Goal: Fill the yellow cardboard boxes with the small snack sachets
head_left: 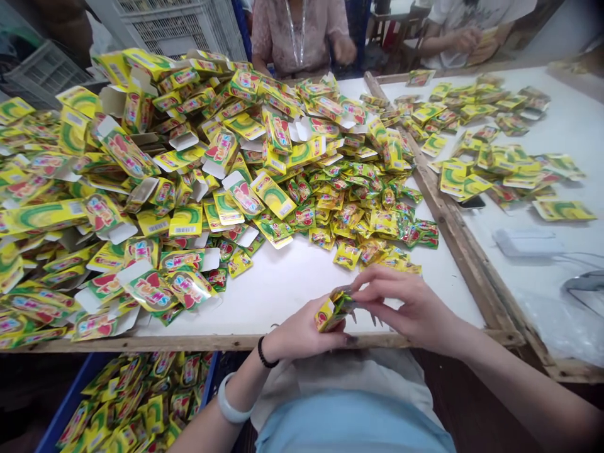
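My left hand [302,330] is closed around a small yellow-and-green cardboard box [324,316], which is tilted with one end open. A small green sachet [343,301] shows at that open end. My right hand [406,305] pinches at the sachet with thumb and fingertips; its far edge is partly hidden by the fingers. Just beyond my hands lies a heap of loose green and yellow sachets [372,220] on the white tabletop [287,277]. A large pile of flattened and partly opened yellow boxes [189,157] covers the table's left and middle.
A wooden strip [443,207] divides the tabletop, with more boxes [500,163] scattered on its right. Below the front edge, a blue bin [70,396] holds many filled-looking boxes. Two people [302,38] sit across the table. Plastic crates [179,25] stand behind the pile.
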`<state>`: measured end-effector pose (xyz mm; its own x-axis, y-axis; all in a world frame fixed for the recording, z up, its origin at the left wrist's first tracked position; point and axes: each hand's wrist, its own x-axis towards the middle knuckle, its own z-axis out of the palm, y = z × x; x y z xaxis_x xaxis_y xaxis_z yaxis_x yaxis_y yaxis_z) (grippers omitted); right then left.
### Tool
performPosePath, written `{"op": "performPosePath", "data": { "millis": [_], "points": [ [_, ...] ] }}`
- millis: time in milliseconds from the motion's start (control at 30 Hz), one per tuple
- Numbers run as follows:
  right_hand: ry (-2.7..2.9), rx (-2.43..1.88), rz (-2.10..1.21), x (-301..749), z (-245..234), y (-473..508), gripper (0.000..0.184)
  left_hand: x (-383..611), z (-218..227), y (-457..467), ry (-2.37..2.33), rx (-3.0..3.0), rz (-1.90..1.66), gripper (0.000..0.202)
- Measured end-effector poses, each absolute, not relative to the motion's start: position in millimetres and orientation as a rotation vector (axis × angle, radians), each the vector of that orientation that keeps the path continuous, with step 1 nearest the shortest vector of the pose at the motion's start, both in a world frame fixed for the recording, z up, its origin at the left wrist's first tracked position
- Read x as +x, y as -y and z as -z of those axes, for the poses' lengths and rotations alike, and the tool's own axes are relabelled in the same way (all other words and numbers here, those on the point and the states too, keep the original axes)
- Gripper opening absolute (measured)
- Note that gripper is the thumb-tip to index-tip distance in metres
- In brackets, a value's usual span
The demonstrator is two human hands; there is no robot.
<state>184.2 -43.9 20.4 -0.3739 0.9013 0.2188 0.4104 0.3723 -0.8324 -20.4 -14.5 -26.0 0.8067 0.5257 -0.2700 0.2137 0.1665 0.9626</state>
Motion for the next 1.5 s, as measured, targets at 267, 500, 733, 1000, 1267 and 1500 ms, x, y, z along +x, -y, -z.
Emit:
{"op": "performPosePath", "data": {
  "millis": [267, 500, 733, 1000, 1267, 1500],
  "points": [
    [2.018, -1.086, -1.228, 173, -7, 63, 0.023, -12, 36, 22, -0.532, 1.299, -0.237, 0.037],
    [1.702, -1.537, -0.267, 239, -18, 45, 0.012, -40, 34, -1, -0.915, 1.825, -0.58, 0.06],
    [1.466, -1.92, 0.112, 299, -7, 28, 0.049, -130, 57, -52, -2.038, 2.498, -0.221, 0.049],
    [1.905, -1.93, 0.038, 262, 42, 48, 0.03, -149, 69, -67, -1.82, 2.579, -0.559, 0.034],
    [1.733, -2.125, -0.103, 346, 54, 1, 0.041, -70, 48, -35, -1.281, 1.488, -0.878, 0.026],
    [1.66, -2.107, -0.091, 321, 54, -7, 0.033, -27, 52, -18, -1.087, 1.112, -0.846, 0.034]
  ]
}}
